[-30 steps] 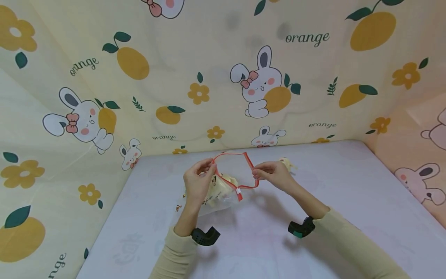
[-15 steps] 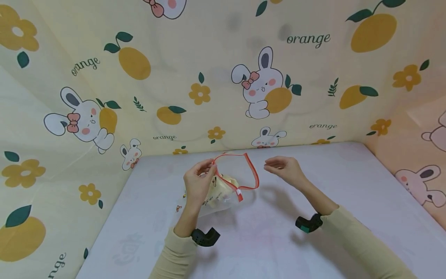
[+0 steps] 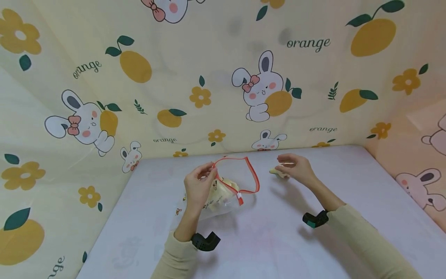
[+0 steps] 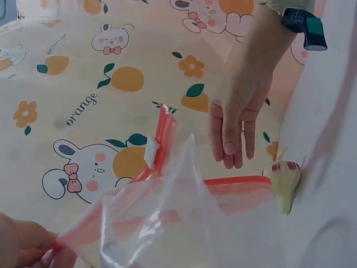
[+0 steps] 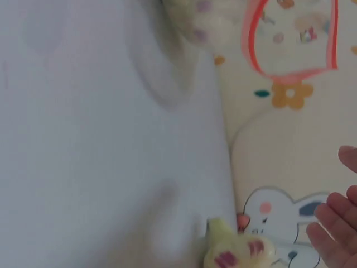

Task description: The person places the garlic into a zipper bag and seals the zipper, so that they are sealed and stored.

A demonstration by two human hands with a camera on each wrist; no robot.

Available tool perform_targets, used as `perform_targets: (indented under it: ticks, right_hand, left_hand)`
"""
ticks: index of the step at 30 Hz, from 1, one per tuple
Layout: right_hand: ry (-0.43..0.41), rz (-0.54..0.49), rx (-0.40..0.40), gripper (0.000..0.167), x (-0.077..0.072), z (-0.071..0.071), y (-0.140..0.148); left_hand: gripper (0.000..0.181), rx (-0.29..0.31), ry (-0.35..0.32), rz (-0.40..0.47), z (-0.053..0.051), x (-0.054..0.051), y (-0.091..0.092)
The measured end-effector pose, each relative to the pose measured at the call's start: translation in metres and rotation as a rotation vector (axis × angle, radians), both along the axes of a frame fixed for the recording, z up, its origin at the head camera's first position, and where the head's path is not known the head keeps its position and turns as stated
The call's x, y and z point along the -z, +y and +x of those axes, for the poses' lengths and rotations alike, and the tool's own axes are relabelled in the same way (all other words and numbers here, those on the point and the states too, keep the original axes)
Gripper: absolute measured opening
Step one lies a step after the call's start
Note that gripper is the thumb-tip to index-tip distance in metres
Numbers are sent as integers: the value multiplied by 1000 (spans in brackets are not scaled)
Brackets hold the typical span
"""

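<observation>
My left hand point(image 3: 199, 185) pinches the left edge of a clear zip bag point(image 3: 224, 205) with a red zipper rim and a white slider. The bag's mouth gapes wide, and pale yellow contents point(image 3: 228, 184) show inside. Farther right, my right hand point(image 3: 299, 168) hovers with relaxed fingers and nothing held, just over a garlic bulb point(image 3: 273, 171) on the table. In the left wrist view this bulb point(image 4: 283, 181) is pale with purple patches and a tapering stem. The right wrist view has the fingers point(image 5: 333, 226) to the right of it, apart from it.
The white table point(image 3: 265, 240) meets a cream curtain point(image 3: 223, 73) printed with rabbits, oranges and flowers at its back edge. A black wrist camera point(image 3: 205, 241) sits on the left wrist, another camera point(image 3: 315, 219) on the right.
My right hand has let go of the bag's red rim and moved right, to above the garlic bulb. The left hand keeps its pinch and has hardly moved.
</observation>
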State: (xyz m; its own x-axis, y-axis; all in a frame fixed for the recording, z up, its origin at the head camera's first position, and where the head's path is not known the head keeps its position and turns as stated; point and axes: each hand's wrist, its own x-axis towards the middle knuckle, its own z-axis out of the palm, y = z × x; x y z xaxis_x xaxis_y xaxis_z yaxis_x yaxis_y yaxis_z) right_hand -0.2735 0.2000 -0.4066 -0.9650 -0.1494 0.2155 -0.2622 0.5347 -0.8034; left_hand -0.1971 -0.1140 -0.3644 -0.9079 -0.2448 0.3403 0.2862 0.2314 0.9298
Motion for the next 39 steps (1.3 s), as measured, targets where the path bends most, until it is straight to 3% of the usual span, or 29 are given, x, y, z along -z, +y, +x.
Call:
perform_targets:
  ticks: [4,11,16,21,39]
  right_hand:
    - [-28,25,16,48,5,-7,8]
    - [17,85,44,48,14,-16,21]
    - [-7,99,61,51,16,-24,26]
    - [-68,98,68,56,22,-27,29]
    - [-121,62,57,62,36,-34,33]
  left_hand:
    - [20,-8,9,-6,1,1,0]
    - [20,4,11,12,-1,2,0]
    - [20,6,37,-3,-4,2,0]
    - [20,5,32,-1,-4,3,-1]
    - [21,-2,19,0,-3,3,1]
